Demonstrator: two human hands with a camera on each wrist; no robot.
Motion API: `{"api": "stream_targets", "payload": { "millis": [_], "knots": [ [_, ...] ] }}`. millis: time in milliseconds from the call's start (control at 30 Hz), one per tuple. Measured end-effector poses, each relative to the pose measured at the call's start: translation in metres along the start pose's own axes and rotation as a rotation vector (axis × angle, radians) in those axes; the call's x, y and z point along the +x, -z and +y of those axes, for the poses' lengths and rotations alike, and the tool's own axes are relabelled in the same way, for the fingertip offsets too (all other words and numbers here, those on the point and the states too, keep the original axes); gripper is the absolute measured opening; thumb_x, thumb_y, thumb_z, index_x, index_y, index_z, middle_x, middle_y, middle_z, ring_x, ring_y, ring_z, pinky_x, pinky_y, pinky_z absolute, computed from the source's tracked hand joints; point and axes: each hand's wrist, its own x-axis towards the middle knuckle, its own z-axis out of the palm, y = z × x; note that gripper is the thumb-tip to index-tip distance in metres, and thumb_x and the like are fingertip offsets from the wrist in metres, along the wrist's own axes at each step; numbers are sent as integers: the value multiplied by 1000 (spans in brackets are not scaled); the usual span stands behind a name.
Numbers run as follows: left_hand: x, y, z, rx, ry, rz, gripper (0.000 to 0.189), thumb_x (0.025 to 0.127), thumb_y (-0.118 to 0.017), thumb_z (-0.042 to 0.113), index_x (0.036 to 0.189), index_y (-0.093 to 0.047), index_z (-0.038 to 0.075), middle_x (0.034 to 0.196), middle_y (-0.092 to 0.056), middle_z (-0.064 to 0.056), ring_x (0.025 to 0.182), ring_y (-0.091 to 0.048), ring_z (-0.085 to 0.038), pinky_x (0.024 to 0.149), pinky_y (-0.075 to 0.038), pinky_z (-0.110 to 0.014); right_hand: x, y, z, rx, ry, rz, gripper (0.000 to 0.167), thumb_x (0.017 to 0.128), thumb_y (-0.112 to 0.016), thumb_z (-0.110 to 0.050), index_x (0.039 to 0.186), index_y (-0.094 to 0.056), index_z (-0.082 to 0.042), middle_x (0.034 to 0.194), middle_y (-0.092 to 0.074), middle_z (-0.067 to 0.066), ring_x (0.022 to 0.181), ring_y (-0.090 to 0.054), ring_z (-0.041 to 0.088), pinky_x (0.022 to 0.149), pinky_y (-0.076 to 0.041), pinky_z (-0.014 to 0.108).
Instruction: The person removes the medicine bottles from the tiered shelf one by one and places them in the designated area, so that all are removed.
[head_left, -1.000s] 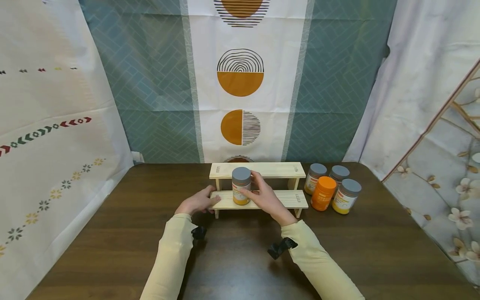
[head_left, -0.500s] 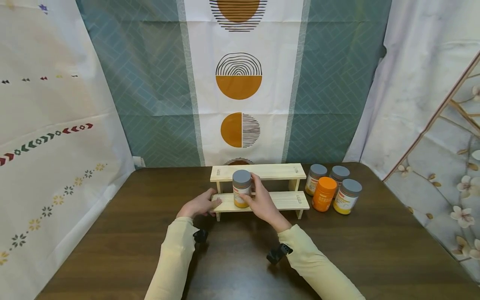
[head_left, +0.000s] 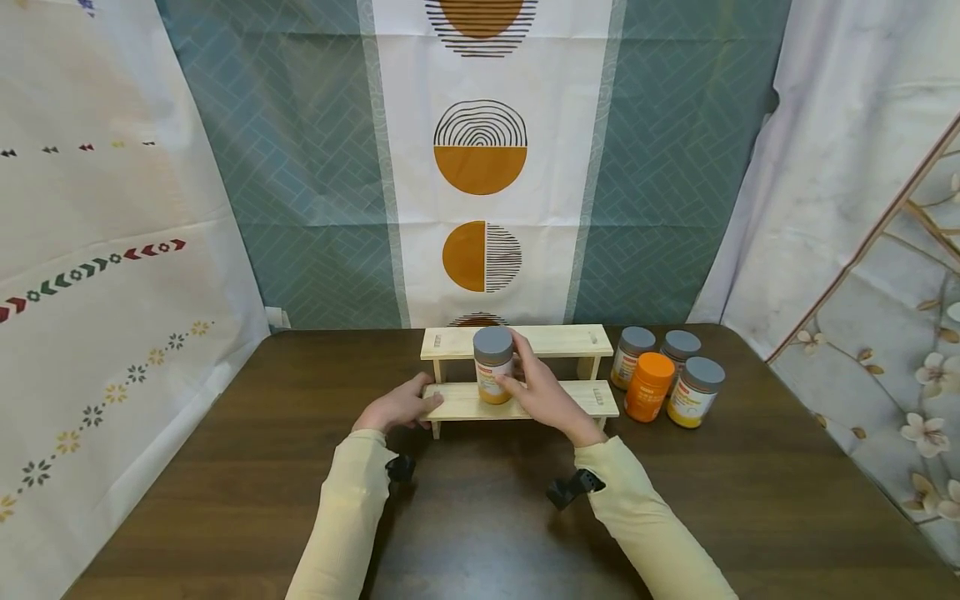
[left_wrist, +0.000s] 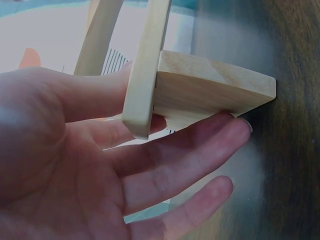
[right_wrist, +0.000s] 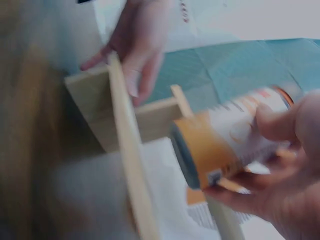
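My right hand grips a supplement jar with a grey lid, a white label and an amber lower part. In the right wrist view the jar hangs tilted, its base apart from the boards. Under it stands a pale two-step wooden rack. My left hand holds the left end of the lower step. The left wrist view shows the thumb on one side of that board and fingers on the other, some touching the leg.
Right of the rack, several jars stand close together: an orange one, a grey-lidded one with a yellow base and others behind. Dark wooden table spreads in front. Patterned cloths hang at the back and both sides.
The jar in my right hand has risen off the lower step and shifted slightly right and back toward the upper step. My left hand keeps its hold on the rack.
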Motion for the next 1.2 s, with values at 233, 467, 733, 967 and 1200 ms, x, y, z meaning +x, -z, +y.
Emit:
{"api": "stream_targets", "payload": {
  "millis": [233,467,733,967,1200],
  "knots": [
    [0,0,-1,4,-18,2,38,102,-47,21,132,-38,-1,104,-57,-19,86,-66,-30,77,-48,-42,-4,27,-1,-52,63,-78,71,98,-55,-8,154,-11,-6,152,-33,25,131,-46,46,101,-44,54],
    [-1,1,-2,2,-14,7,38,102,-48,22,132,-39,-1,107,-57,-19,85,-64,-30,77,-48,-41,-11,55,-4,-57,18,-21,72,96,-56,-5,154,-13,-11,153,-32,23,133,-44,47,101,-43,57],
    [0,0,-1,4,-18,4,39,103,-47,21,133,-38,-1,108,-57,-20,86,-65,-30,78,-48,-43,-19,81,4,-75,9,23,73,97,-55,-5,154,-11,-10,154,-29,25,134,-40,50,102,-41,60],
    [-1,1,1,-1,-11,-2,39,103,-46,21,134,-37,-1,106,-57,-19,86,-66,-31,73,-47,-37,-26,98,6,-76,-7,84,71,95,-58,-4,153,-17,-10,149,-36,26,130,-45,50,99,-42,62],
    [-1,2,1,-6,-5,-1,38,103,-46,22,133,-37,0,105,-57,-18,84,-66,-29,72,-46,-35,-33,115,7,-93,-66,125,69,94,-62,-6,151,-24,-10,143,-42,27,126,-49,50,100,-41,62]
  ]
}}
